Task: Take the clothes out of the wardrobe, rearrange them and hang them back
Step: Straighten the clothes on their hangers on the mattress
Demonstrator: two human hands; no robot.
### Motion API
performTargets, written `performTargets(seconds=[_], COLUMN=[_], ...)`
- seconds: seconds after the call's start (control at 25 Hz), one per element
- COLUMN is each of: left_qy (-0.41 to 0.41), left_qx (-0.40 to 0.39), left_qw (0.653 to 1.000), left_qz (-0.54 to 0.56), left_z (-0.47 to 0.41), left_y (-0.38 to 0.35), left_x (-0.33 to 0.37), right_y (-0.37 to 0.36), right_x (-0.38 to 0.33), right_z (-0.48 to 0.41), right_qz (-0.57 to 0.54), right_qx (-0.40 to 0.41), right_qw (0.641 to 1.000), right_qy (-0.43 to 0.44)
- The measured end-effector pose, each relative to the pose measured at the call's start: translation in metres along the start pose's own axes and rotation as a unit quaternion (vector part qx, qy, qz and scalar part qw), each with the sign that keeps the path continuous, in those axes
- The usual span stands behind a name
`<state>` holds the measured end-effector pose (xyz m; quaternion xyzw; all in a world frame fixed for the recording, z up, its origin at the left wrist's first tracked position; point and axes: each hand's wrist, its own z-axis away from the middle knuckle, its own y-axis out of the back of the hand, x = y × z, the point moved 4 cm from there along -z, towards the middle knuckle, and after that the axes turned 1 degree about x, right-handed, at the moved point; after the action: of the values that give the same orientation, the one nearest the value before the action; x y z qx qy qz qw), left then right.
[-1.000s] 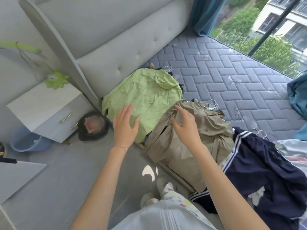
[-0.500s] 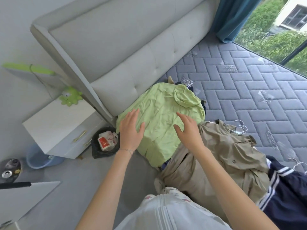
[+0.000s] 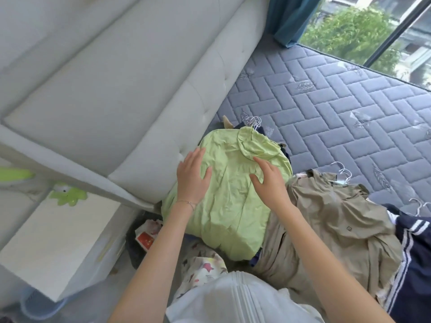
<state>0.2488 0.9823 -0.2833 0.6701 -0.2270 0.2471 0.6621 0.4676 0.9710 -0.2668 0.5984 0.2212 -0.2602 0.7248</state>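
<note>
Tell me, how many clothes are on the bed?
3 plainly: a green jacket by the headboard, a tan coat beside it, a navy top at the right edge. Dark ones peek from under the jacket, so more may be hidden.

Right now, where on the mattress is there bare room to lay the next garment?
Bare mattress stretches beyond the green jacket and khaki coat, out to the window. The near edge is crowded: green jacket against the headboard, khaki coat beside it, navy garment at the right.
</note>
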Motion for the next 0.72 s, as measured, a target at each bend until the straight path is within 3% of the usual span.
performTargets(seconds=[0.36, 0.6, 0.72], left_qy=[-0.08, -0.105, -0.066], left_qx=[-0.107, -0.148, -0.179], left_qw=[0.991, 0.983, 0.98], left_qz=[-0.008, -0.02, -0.047], left_z=[-0.147, -0.23, -0.269], left_y=[-0.064, -0.179, -0.259], left_x=[-0.023, -0.056, -0.093], right_y=[-0.032, -0.073, -0.107], right_x=[0.022, 0.113, 0.176], right_z=[-0.094, -0.183, -0.235], right_qz=[-0.002, -0.002, -0.003], right_qx=[0.048, 0.065, 0.083], right_qw=[0.992, 0.985, 0.979], right_qy=[-0.117, -0.161, -0.184])
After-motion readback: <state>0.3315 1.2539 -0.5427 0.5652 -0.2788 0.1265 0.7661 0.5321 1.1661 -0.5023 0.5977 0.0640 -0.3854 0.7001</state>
